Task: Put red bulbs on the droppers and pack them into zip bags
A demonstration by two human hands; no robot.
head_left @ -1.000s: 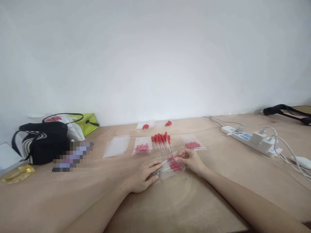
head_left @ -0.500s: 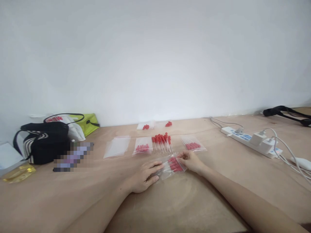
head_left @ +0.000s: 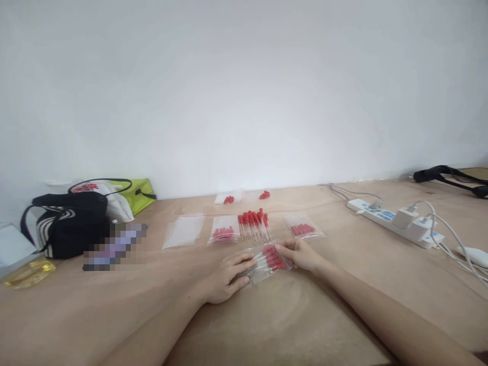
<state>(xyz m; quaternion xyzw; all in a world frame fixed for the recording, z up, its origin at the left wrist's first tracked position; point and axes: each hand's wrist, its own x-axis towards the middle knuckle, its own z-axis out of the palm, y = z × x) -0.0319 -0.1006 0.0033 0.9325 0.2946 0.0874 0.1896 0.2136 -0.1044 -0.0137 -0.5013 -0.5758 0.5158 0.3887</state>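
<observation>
A clear plastic bag (head_left: pixel 263 277) of thin, pale-shafted sticks with red ends (head_left: pixel 273 256) lies on the table between my hands. The fingers of my left hand (head_left: pixel 226 277) close over the bag's left end, thumb along its lower edge. At the opposite end, my right hand (head_left: pixel 301 254) pinches the bag's edge beside the red ends. Just beyond are a loose row of red-ended sticks (head_left: pixel 253 218), a filled bag of such sticks (head_left: pixel 304 226) to the right, and a stack of bags with red pieces (head_left: pixel 224 229) to the left.
Flat clear bags (head_left: pixel 185 230) lie left of the stack. Small red pieces (head_left: pixel 229 199) sit near the wall. A white power strip (head_left: pixel 389 219) with plugs and cables is at right. A black bag (head_left: pixel 78 231) and a phone-like, pixelated object (head_left: pixel 116 246) are at left.
My right hand's fingertips have shifted slightly left along the bag's edge. The sticks inside show a little more clearly. My left hand has hardly moved.
</observation>
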